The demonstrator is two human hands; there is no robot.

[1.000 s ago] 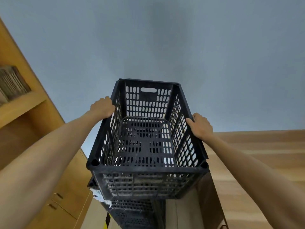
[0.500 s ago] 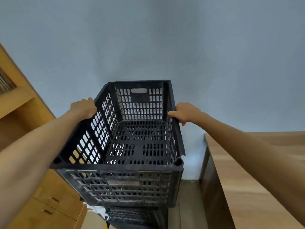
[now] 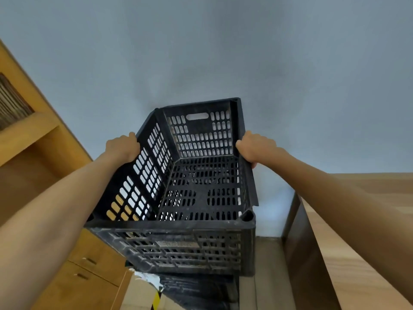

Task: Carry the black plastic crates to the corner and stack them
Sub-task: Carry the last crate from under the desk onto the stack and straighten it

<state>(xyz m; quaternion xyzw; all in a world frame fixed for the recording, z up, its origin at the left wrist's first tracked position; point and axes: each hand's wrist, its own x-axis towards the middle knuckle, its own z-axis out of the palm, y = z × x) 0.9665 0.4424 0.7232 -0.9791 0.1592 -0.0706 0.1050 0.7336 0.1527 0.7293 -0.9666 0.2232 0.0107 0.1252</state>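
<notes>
a black plastic crate (image 3: 192,193) fills the centre of the frame, held out in front of the viewer against a grey wall (image 3: 223,52). the left hand (image 3: 123,146) is clasped over the rim of the crate's left long side and the right hand (image 3: 254,148) is clasped over the rim of the right long side, both well toward the far end. gripping opposite sides like this likely keeps the load balanced and leaves the base free to settle onto what sits below. just under it, at the bottom centre, part of another black crate (image 3: 196,291) shows, so the held one appears lined up above a stack; whether the two are touching cannot be told. a wooden cabinet (image 3: 73,265) stands at lower left and a wooden tabletop (image 3: 357,242) at lower right, framing a narrow corner slot.

the crate is empty, rectangular and open-topped, its walls and floor pierced with rows of small oval slots. a longer handle slot is cut in the far end wall. the near wall looks scuffed and dusty.
</notes>
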